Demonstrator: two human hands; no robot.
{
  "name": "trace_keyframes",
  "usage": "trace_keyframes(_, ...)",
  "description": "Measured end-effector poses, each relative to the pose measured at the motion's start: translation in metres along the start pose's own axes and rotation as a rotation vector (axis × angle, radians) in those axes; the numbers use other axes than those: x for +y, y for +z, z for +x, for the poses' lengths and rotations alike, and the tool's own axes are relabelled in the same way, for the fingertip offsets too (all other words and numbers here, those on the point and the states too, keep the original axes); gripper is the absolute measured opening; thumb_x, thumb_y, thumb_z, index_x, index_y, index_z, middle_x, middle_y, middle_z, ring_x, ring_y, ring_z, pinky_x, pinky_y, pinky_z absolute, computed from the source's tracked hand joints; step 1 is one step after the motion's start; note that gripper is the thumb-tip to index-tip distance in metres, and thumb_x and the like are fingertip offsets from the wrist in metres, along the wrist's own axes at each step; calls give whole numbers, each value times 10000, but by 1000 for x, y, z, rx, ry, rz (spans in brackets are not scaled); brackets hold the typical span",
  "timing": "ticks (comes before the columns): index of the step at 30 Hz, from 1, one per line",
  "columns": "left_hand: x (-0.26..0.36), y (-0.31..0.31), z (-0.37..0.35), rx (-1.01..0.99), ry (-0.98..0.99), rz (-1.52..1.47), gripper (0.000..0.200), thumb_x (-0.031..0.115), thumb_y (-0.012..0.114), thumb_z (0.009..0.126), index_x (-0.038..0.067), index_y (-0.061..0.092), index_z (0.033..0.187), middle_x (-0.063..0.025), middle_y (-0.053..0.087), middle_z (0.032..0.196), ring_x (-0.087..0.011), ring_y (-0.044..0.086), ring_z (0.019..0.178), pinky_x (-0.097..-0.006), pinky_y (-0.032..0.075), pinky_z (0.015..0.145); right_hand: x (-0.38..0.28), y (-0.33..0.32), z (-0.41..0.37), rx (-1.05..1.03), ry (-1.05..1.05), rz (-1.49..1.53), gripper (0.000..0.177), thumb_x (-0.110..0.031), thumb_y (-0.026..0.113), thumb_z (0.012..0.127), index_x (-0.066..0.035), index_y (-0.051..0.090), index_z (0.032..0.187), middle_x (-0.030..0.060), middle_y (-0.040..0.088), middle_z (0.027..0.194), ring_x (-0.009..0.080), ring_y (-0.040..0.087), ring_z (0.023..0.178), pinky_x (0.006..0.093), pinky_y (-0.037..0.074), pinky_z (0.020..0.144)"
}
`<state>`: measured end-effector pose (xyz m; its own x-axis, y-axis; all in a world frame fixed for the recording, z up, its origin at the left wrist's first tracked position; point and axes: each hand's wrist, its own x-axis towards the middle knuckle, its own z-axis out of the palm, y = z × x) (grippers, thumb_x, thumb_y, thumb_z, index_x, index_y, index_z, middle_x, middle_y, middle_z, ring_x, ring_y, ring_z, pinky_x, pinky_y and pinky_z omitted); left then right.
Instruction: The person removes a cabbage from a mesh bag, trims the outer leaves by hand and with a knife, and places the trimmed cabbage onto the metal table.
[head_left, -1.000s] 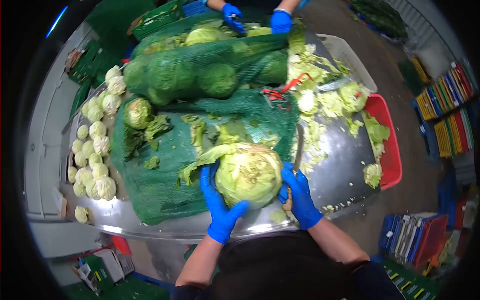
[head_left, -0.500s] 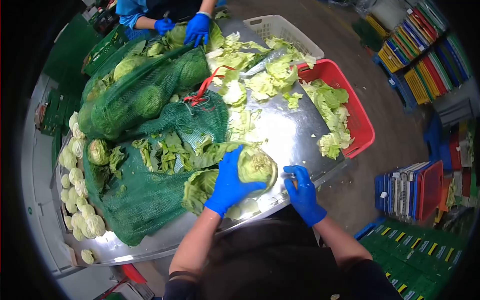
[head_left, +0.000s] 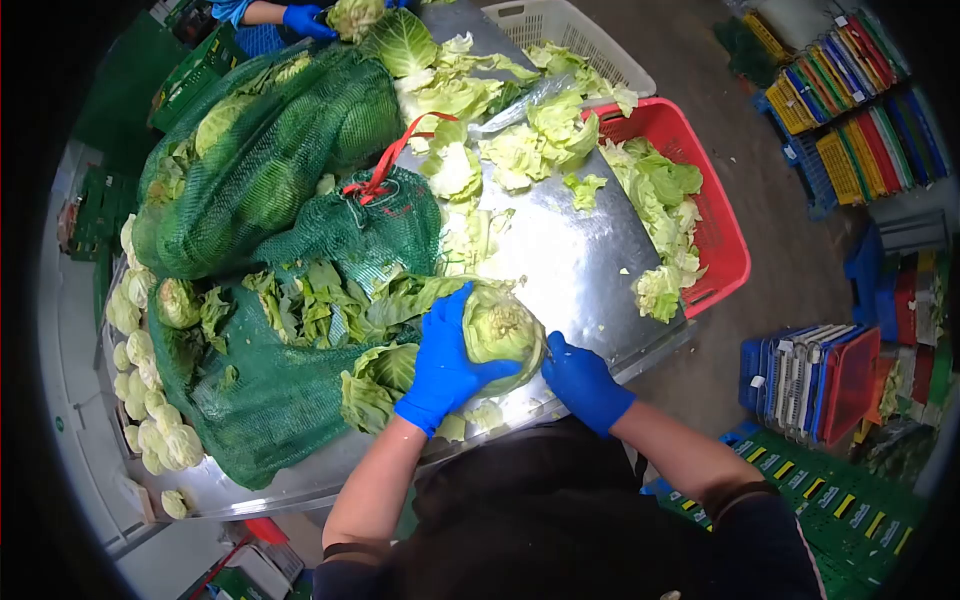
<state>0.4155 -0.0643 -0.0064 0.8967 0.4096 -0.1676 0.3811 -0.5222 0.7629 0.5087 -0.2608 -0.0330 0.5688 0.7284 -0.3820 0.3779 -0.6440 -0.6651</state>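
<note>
A cabbage (head_left: 500, 325) rests on the metal table near its front edge, its pale cut stem end facing up. My left hand (head_left: 447, 365), in a blue glove, is wrapped around its left side, thumb across the front. My right hand (head_left: 585, 385), also gloved, is closed at the cabbage's right side; a small knife is in it, now mostly hidden by the fingers. Loose outer leaves (head_left: 380, 385) lie beside my left wrist. More torn green leaves (head_left: 320, 305) are spread over a green mesh sack (head_left: 270, 415) to the left.
A full mesh sack (head_left: 265, 190) of cabbages lies at the back left, and trimmed cabbages (head_left: 150, 420) line the left edge. A red crate (head_left: 730, 240) of leaves stands off the right edge, by a white crate (head_left: 600, 45). A co-worker's gloved hand (head_left: 308, 22) holds a cabbage opposite.
My right hand has moved left, up against the cabbage, and its knife has gone out of sight. The co-worker's hands have shifted away, lifting a cabbage. The whole view has shifted slightly.
</note>
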Motion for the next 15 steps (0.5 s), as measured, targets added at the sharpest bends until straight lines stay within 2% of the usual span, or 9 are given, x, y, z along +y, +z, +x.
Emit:
trace_keyframes(1,3,0,2,4,-14,26,1089,421,873,540,44,320,1399,-228,414,1316,-408,393,1221,-467,349,1034,6,7,5,6,12,-25,195,-173,494,903,-32,444,1028,259,613,796,442,608,751,519,475,648)
trace_keyframes(5,7,-2,14,-31,-46,18,1068,408,875,544,39,336,1388,-225,403,1326,-407,388,1223,-468,354,1030,0,0,14,-46,106,-103,203,-158,484,887,-25,433,1031,247,628,838,437,613,764,525,481,674)
trace_keyframes(7,-1,-1,25,-15,-34,-8,1034,410,874,548,21,368,1361,-228,434,1295,-385,415,1219,-470,356,1030,1,0,25,-6,78,-129,202,-165,477,890,-23,443,1030,244,631,839,434,615,767,521,484,675)
trace_keyframes(9,-22,-8,55,-26,-58,-119,930,352,864,598,6,404,1328,-195,534,1206,-314,537,1123,-428,431,969,7,9,41,25,55,-156,203,-171,470,894,-21,453,1029,241,634,840,432,618,770,517,487,675)
trace_keyframes(10,-30,-19,76,-249,-284,-661,753,281,848,644,2,484,1241,-147,617,1099,-239,623,978,-372,496,875,13,16,58,68,31,-124,194,-167,440,905,-39,465,1049,228,638,845,414,623,787,495,493,697)
trace_keyframes(11,-16,-36,84,-368,-369,-896,602,227,835,667,16,538,1147,-118,641,1055,-201,637,892,-342,520,806,12,19,67,111,2,-90,196,-162,411,916,-58,476,1069,215,641,851,396,628,803,474,498,720)
trace_keyframes(13,-14,-30,86,-342,-298,-784,587,265,838,663,18,560,1118,-129,643,1033,-216,635,899,-346,516,817,12,21,64,96,29,-100,194,-170,408,924,-59,484,1063,213,643,849,391,630,802,474,497,724)
trace_keyframes(15,-22,-19,74,-238,-213,-503,756,352,846,633,2,513,1215,-169,614,1088,-269,616,990,-367,489,883,13,16,58,95,58,-109,194,-179,405,931,-60,491,1057,212,644,846,386,632,801,475,496,728)
